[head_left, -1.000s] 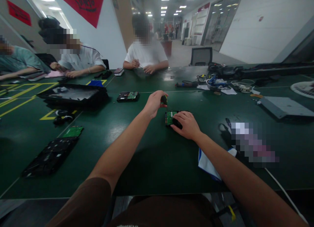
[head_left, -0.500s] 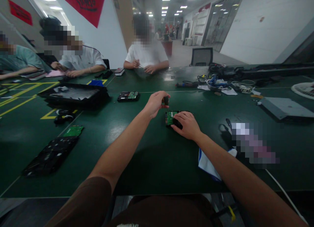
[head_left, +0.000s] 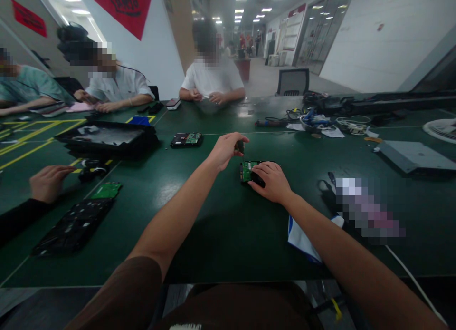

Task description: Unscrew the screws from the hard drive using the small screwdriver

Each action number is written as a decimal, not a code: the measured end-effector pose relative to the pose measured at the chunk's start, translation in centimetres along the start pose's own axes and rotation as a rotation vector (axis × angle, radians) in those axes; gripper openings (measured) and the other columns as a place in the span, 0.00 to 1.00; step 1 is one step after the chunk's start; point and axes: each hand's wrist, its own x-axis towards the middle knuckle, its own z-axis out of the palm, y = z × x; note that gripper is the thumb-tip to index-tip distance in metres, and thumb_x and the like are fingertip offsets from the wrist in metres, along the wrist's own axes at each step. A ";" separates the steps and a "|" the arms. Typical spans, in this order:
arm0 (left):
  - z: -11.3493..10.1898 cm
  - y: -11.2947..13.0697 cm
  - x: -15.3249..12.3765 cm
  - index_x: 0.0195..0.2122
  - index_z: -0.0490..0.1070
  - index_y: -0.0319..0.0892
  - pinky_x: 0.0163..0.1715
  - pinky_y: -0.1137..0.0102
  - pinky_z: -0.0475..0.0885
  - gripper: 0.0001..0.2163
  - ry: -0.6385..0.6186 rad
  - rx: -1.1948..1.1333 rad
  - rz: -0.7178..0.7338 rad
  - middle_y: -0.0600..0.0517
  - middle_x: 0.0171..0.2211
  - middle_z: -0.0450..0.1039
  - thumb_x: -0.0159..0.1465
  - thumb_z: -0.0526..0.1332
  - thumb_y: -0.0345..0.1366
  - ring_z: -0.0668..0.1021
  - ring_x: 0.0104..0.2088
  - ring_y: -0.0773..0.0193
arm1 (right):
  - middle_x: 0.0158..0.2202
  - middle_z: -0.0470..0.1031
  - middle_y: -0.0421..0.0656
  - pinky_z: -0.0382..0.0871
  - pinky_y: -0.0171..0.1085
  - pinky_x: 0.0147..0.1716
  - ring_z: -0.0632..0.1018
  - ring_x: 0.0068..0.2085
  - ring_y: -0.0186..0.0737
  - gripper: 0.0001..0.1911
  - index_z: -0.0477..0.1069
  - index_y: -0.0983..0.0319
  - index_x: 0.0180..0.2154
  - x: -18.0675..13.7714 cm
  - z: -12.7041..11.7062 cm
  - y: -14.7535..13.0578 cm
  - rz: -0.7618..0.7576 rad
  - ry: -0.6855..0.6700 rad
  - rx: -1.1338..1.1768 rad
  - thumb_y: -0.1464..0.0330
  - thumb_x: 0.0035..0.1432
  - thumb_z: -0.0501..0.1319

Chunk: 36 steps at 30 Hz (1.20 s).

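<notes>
Left hand (head_left: 225,151) fisted round screwdriver (head_left: 241,147), held upright over drive (head_left: 247,171). Right hand (head_left: 270,180) palm-down, unclenched, pins drive to table (head_left: 213,235) against sliding.

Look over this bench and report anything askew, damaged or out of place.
Nothing looks spilled or broken. A blue and white cloth lies rumpled by the right forearm, and a green circuit board lies loose beside a black panel at the left. The hard drive under the right hand sits flat.
</notes>
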 end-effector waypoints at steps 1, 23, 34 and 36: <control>0.0 0.1 -0.1 0.34 0.78 0.37 0.28 0.73 0.73 0.09 -0.011 0.010 -0.005 0.46 0.32 0.76 0.64 0.62 0.38 0.78 0.32 0.65 | 0.56 0.78 0.49 0.62 0.61 0.63 0.72 0.60 0.58 0.23 0.76 0.57 0.57 0.0 0.0 0.0 -0.002 0.003 -0.001 0.52 0.68 0.61; 0.9 -0.1 -0.5 0.35 0.73 0.38 0.35 0.66 0.79 0.07 -0.058 -0.161 -0.080 0.45 0.34 0.78 0.63 0.64 0.37 0.80 0.37 0.60 | 0.56 0.78 0.50 0.62 0.60 0.62 0.72 0.60 0.59 0.23 0.76 0.58 0.57 0.0 0.0 0.0 -0.013 0.011 -0.001 0.53 0.68 0.62; 0.8 0.1 -0.6 0.35 0.75 0.36 0.38 0.65 0.80 0.07 -0.068 -0.155 -0.075 0.46 0.32 0.76 0.64 0.63 0.36 0.80 0.35 0.62 | 0.56 0.78 0.50 0.62 0.61 0.63 0.72 0.60 0.58 0.23 0.76 0.59 0.57 0.0 0.0 -0.1 -0.015 0.020 -0.004 0.53 0.67 0.62; 0.9 0.0 -0.5 0.34 0.73 0.37 0.41 0.63 0.81 0.05 -0.049 -0.201 -0.077 0.46 0.32 0.77 0.64 0.63 0.35 0.81 0.35 0.62 | 0.56 0.78 0.50 0.62 0.60 0.63 0.72 0.60 0.58 0.23 0.76 0.58 0.57 0.0 0.0 -0.1 -0.013 0.019 -0.005 0.53 0.67 0.62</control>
